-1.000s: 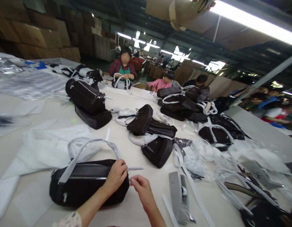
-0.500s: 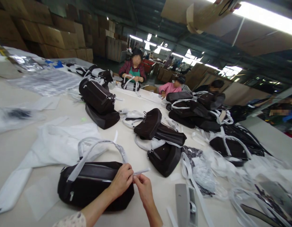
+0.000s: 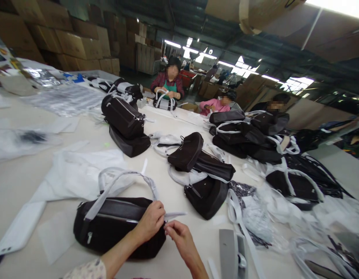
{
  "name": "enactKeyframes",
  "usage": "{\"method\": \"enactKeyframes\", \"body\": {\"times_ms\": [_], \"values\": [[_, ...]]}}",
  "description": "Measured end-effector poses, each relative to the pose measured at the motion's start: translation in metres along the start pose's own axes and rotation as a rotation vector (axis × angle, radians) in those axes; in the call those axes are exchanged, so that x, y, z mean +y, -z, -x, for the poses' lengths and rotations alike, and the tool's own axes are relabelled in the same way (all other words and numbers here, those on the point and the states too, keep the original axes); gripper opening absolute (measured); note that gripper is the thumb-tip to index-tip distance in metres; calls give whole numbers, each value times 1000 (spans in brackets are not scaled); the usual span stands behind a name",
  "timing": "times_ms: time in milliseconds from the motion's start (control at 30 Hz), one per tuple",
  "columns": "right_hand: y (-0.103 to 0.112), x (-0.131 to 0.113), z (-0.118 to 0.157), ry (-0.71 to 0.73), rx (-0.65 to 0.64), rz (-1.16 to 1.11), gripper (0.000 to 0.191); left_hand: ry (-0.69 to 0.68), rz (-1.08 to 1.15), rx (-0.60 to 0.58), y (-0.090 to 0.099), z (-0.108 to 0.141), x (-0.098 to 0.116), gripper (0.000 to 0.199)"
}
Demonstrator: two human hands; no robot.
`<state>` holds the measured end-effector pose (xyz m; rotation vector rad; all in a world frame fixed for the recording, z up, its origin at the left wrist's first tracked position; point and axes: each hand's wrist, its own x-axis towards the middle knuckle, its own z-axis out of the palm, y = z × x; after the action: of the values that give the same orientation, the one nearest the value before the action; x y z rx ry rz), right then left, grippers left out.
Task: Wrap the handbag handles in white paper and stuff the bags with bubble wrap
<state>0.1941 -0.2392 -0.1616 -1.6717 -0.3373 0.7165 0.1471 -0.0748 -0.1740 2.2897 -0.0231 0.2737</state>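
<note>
In front of me a dark handbag [image 3: 118, 232] lies on the white table, its two handles [image 3: 105, 201] wrapped in pale sheeting and standing up in arcs. My left hand [image 3: 152, 220] is closed on the bag's right end, fingers curled over the top corner. Beside it my right hand [image 3: 179, 234] pinches at the same end, thumb and forefinger together; whatever is between the tips is too small to name. From behind the left fingers a narrow white strip [image 3: 176, 214] sticks out to the right.
Other dark bags lie in piles at mid-table [image 3: 206, 195], far left [image 3: 122, 116] and right [image 3: 240, 135]. A grey tape dispenser [image 3: 228, 248] stands by my right forearm. Plastic bags [image 3: 255, 217] and white sheets [image 3: 80, 174] are spread around. Co-workers [image 3: 167, 83] sit across the table.
My right hand has shifted slightly down and its fingertips sit lower at the bag's end. The left hand stays on the bag. The whole view has swung slightly.
</note>
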Motion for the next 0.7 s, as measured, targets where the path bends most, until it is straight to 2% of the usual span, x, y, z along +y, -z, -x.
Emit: {"method": "enactKeyframes", "body": {"times_ms": [133, 500, 700], "values": [[-2, -4, 4, 42, 6, -1, 26, 5, -21, -8, -1, -1, 0, 22], [5, 19, 8, 129, 74, 184, 18, 16, -44, -44, -2, -5, -4, 22], [-1, 14, -4, 391, 15, 352, 15, 20, -56, -73, 1, -8, -5, 22]]}}
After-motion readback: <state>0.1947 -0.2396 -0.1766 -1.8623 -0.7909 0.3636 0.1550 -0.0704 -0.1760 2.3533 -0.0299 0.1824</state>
